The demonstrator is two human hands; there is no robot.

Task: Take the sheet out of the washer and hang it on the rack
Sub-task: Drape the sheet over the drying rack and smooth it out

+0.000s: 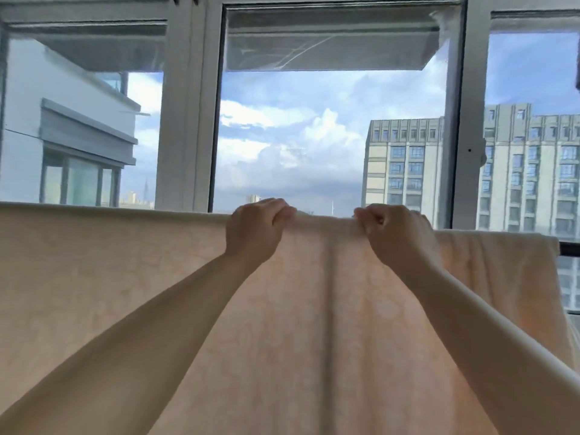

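Peach patterned sheet (298, 324) draped over rack bar (569, 248), hanging across full width before window frame (185, 120). Left hand (255, 229) and right hand (390, 233) both pinch its top fold, near mid-bar, close together

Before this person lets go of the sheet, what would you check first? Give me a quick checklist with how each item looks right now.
1. Both hands have a grip on the top edge: ok. The left hand and right hand each pinch the pale peach patterned sheet.
2. Sheet draped over the rack: ok at the right, where it folds over the dark horizontal rack bar; elsewhere the bar is hidden.
3. Top edge level: ok, roughly straight across.
4. Fabric spread smooth: not ok, it bunches between the hands with folds running down.
5. Equal length on both sides: cannot tell, the far side is hidden.
6. Bottom hem off the floor: cannot tell.
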